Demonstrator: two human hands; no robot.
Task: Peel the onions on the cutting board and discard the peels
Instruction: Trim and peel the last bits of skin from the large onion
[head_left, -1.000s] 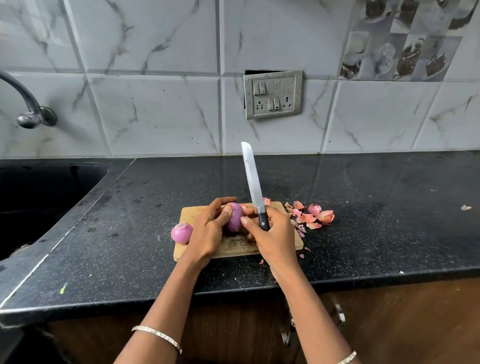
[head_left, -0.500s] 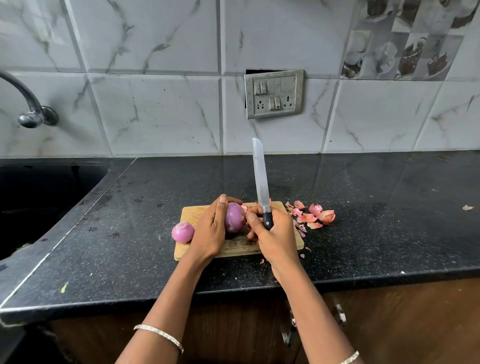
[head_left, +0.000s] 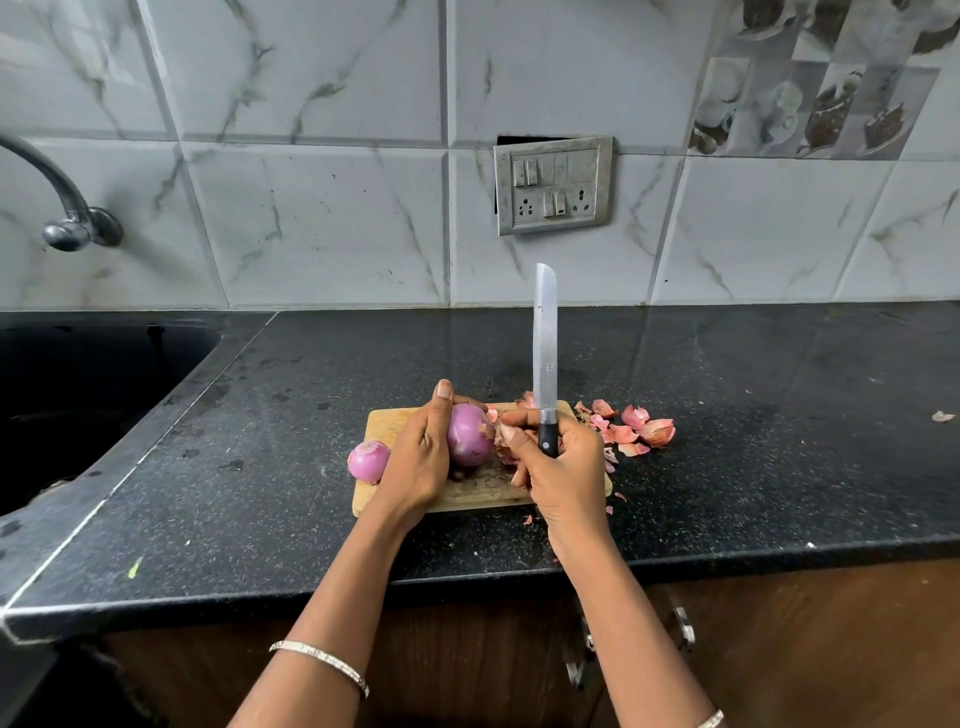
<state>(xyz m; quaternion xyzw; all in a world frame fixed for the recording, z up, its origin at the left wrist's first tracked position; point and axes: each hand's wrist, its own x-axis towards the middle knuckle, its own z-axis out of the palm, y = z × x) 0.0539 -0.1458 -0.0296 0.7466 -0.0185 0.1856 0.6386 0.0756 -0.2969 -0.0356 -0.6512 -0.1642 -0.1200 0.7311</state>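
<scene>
Two onions on the cutting board (head_left: 387, 426).
Left hand (head_left: 421, 457) grips one onion (head_left: 469, 435); right hand (head_left: 563, 470) clenches the knife (head_left: 545, 353), blade stamp unreadable.

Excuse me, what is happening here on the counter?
A person is peeling onions on a wooden cutting board. The left hand holds a large purple onion, while the right hand grips a knife, blade pointing up. A smaller onion sits at the board's left edge. Loose peels lie on the black counter to the right.
</scene>
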